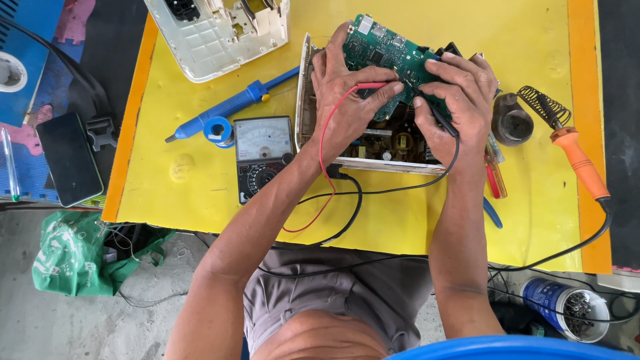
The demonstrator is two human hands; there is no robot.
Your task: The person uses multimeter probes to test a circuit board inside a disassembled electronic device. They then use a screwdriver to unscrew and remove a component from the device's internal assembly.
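Forearms lead to left hand pinching red probe, right hand pinching black probe on green board.

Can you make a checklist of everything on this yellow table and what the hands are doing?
Surface: yellow table with orange edges.
Job's things: green circuit board tilted over an opened device; analog multimeter beside it.
Clutter: blue desoldering pump, solder roll, white casing, orange soldering iron by its stand.
Hands: left hand presses the red probe to the board; right hand holds the black probe.
Cables: red and black leads run toward the meter.
Surroundings: phone, green bag, can of screws.
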